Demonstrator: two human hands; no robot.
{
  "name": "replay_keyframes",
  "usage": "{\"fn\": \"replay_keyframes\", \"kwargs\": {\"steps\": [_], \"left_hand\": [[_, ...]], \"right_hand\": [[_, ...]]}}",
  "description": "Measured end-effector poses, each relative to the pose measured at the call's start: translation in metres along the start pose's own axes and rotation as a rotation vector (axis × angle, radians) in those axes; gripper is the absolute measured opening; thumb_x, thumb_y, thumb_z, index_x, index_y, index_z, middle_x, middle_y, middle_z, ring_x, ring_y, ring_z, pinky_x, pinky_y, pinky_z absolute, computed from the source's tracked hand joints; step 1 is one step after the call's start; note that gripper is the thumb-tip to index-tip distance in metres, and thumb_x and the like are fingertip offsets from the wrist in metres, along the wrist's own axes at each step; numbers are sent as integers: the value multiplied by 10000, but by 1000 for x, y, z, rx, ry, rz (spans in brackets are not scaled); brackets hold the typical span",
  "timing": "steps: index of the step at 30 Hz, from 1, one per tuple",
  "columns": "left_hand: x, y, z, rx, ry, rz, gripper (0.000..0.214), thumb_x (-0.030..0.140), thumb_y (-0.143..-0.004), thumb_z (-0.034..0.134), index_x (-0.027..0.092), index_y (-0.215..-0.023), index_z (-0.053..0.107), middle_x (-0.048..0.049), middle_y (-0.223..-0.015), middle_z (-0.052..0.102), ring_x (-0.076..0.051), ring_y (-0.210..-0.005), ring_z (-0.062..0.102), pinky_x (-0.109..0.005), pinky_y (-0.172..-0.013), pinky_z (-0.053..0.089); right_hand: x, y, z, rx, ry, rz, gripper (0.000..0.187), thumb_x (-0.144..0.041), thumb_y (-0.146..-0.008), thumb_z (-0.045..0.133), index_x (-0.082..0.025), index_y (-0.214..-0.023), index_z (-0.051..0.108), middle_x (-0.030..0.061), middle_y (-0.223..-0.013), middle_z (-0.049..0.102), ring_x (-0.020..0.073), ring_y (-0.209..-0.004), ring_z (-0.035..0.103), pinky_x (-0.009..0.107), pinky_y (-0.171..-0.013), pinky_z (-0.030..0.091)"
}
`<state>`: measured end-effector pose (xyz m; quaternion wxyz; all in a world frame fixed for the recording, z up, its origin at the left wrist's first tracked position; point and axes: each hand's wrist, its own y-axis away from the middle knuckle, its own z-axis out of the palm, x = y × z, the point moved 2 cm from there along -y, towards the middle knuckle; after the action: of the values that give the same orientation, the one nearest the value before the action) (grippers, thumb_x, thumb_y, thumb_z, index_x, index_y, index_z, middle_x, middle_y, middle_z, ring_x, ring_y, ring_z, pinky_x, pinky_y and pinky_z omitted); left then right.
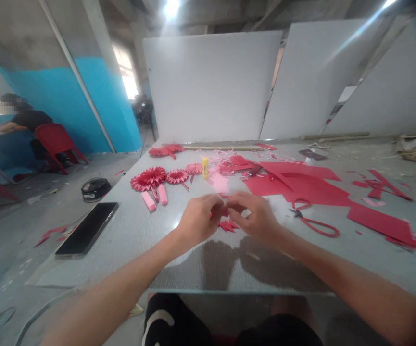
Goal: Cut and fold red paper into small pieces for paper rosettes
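My left hand (202, 216) and my right hand (253, 214) meet over the middle of the table, fingers curled and tips pinched together on a small piece of red paper (225, 209). Most of that piece is hidden by the fingers. Just below them, small red paper pieces (228, 225) with pointed ends lie on the tabletop. Beyond the hands are a pink paper sheet (220, 183) and an upright yellow glue stick (205, 168). To the right of my right hand rest red-handled scissors (316, 223).
Pleated red paper rosettes (148, 179) and folded pink strips (149, 202) lie at the left. Red paper sheets (308, 185) spread across the right. A black phone (87, 229) rests near the left edge. White panels (215, 86) stand behind the table. A person (31, 117) sits far left.
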<state>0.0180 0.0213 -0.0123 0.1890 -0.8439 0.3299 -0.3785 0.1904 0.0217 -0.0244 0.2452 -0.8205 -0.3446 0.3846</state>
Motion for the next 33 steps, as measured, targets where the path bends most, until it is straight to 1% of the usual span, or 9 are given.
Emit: {"fn": "replay_keyframes", "kwargs": {"steps": [2,6,9,12,14,18,22,29,33], "left_hand": [[-2,0,-1,33,-40,22,154,136,-884,562,167,-757,643,-38,-705,677,-124,-598,561,-248,-610,409],[-6,-4,-11,102,-85,-41,165,218,-914,568,171,-773,641,-29,-649,632,-132,-566,523,-258,-584,382],[-7,-6,-17,112,-79,-65,170,243,-918,573,168,-779,637,-32,-638,621,-139,-568,528,-264,-582,379],[-6,-6,-12,37,-34,-60,149,231,-923,562,166,-808,632,-37,-665,649,-135,-575,548,-255,-586,390],[-5,-4,-6,-11,-2,-33,138,215,-938,531,167,-850,626,-36,-692,665,-127,-581,560,-242,-586,394],[-3,-2,0,-84,-9,38,120,107,-859,538,170,-913,625,-37,-744,686,-118,-577,565,-228,-567,385],[0,-5,-7,-128,12,25,119,73,-753,574,164,-795,636,-27,-700,665,-121,-585,558,-234,-579,403],[-3,-9,-16,-122,83,-53,111,117,-765,580,154,-752,684,-16,-635,657,-118,-569,569,-229,-564,404],[-15,-11,-15,-99,-45,-86,110,114,-745,593,151,-675,668,-21,-610,646,-122,-558,549,-243,-560,380]], "right_hand": [[3,-2,0,4,-15,100,98,-164,-863,598,-191,-825,683,19,-749,652,146,-648,590,261,-601,455],[17,-5,-4,25,71,224,152,-236,-875,625,-187,-742,680,31,-711,677,164,-637,592,273,-582,441],[22,-6,-6,14,-41,276,210,-344,-933,598,-183,-837,693,31,-722,685,159,-622,609,269,-573,460],[16,-5,-3,-60,-231,252,244,-410,-955,584,-190,-1005,677,28,-781,703,143,-598,624,259,-564,487],[11,-4,-1,-82,-260,203,217,-396,-955,593,-193,-966,669,29,-790,701,138,-602,623,256,-574,493],[9,-1,-1,-74,-103,47,123,-258,-949,574,-193,-895,664,35,-790,678,151,-675,620,264,-627,479],[7,-1,-3,-72,-11,-87,119,-154,-911,565,-205,-936,670,32,-801,666,149,-680,594,261,-619,446],[7,0,-3,1,-44,-27,94,-209,-933,580,-215,-902,669,41,-826,682,159,-698,607,272,-616,457],[11,0,0,9,-64,58,97,-247,-932,598,-212,-878,670,42,-813,687,164,-704,619,265,-600,481]]}}
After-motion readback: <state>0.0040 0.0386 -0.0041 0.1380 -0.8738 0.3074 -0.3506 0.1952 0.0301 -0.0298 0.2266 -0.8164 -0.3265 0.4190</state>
